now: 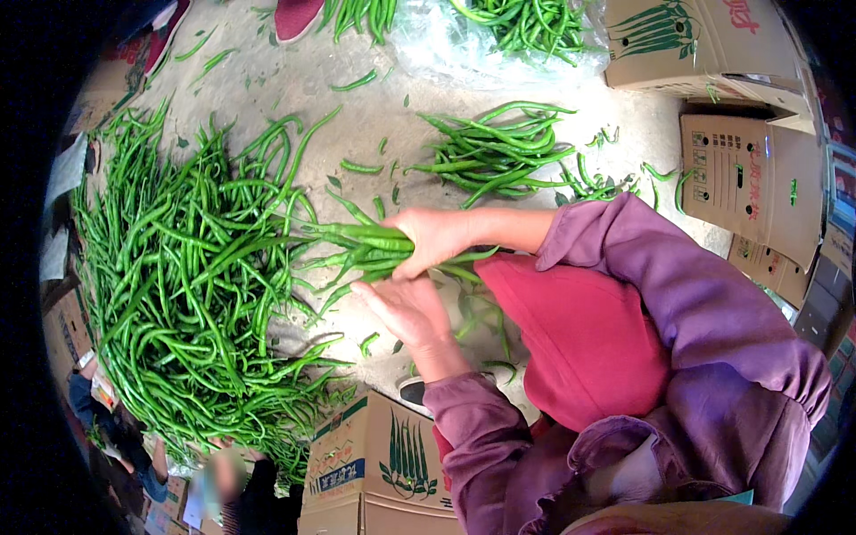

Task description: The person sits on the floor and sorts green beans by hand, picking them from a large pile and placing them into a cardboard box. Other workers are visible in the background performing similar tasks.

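Note:
My right hand [431,241] is closed around a bunch of long green chili peppers [364,244], with their tips fanned towards the left and some ends showing behind the hand. Just below it is my left hand [411,314], thumb held apart and fingertips close to the bunch and the right hand; whether they touch is unclear. A large heap of green chili peppers [200,287] covers the floor on the left. Above my right hand lies a smaller pile of peppers [501,154], roughly aligned.
A printed cardboard box [341,461] stands at bottom centre, more boxes [749,180] at right. Peppers lie on a clear plastic sheet [435,47] at the top. Loose peppers and leaves dot the concrete floor [314,87]. Other people are at lower left; a red shoe [296,17] shows at top.

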### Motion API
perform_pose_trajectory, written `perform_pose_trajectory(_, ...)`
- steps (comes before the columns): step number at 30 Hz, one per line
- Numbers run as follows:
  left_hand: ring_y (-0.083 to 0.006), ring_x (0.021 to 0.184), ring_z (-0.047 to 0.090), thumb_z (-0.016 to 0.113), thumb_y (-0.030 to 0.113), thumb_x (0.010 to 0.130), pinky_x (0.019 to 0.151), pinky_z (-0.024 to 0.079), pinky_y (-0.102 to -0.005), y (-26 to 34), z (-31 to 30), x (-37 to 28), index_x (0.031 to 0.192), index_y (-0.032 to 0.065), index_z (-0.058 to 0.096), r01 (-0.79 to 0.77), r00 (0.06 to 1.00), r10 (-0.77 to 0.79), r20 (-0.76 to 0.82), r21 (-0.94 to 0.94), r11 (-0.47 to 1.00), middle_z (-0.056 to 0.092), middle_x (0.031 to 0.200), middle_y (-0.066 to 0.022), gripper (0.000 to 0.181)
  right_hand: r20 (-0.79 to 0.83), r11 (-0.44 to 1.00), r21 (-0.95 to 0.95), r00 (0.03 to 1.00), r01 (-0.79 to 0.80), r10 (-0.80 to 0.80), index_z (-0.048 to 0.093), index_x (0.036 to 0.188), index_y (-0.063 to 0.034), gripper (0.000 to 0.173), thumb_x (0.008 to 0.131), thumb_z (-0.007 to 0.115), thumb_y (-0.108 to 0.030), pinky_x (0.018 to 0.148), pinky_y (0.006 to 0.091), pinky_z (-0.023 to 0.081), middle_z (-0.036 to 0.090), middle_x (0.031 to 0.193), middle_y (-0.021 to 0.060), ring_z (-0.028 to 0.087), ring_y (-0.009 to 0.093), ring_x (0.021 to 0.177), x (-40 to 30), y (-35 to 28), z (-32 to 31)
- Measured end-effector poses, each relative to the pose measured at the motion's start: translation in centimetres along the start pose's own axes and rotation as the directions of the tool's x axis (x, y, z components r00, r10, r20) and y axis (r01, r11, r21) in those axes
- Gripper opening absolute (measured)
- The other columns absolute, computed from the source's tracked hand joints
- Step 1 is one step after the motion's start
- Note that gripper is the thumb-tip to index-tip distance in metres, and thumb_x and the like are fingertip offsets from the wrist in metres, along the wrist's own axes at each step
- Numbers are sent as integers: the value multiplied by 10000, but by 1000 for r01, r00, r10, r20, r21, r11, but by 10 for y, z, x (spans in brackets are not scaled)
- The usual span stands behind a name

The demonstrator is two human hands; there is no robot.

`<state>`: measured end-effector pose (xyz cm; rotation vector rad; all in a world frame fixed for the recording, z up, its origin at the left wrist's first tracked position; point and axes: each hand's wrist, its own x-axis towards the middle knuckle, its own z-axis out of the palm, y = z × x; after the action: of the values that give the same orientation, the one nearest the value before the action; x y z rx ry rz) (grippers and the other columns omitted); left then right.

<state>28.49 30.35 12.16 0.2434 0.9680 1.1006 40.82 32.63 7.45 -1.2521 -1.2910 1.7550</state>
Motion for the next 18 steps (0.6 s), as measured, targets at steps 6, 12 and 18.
perform_pose_trajectory(6, -328, 1235, 457, 497, 392, 967, 1050, 377, -448, -40, 17, 11, 1328, 8, 372, 88, 996, -89, 13, 28, 996, 414, 1355, -206, 541, -317, 983, -148, 947, -112, 60, 618, 1038, 24, 382, 728, 735, -166, 712, 288, 522, 679, 876, 59, 623, 121, 782, -34, -63, -91)
perform_pose_trajectory(12, -197, 736, 592, 675, 274, 861, 635, 488, -311, -157, -3, 21, 1059, -28, 577, 754, 618, -776, -126, 376, 539, 614, 912, -105, 375, -363, 868, -408, 922, -284, 131, 631, 1083, -34, 386, 732, 716, -172, 784, 301, 502, 687, 929, 94, 630, 152, 835, -88, -42, -174)
perform_pose_trajectory(18, -183, 965, 582, 688, 180, 856, 859, 459, -308, -224, -20, 61, 1131, -89, 558, 334, 930, -367, 4, 405, 851, 619, 1111, -136, 406, -410, 535, -785, 909, -312, -71, 545, 1209, -26, 674, 685, 765, -389, 947, 421, 418, 537, 1130, 213, 504, 385, 1096, -96, 77, -187)
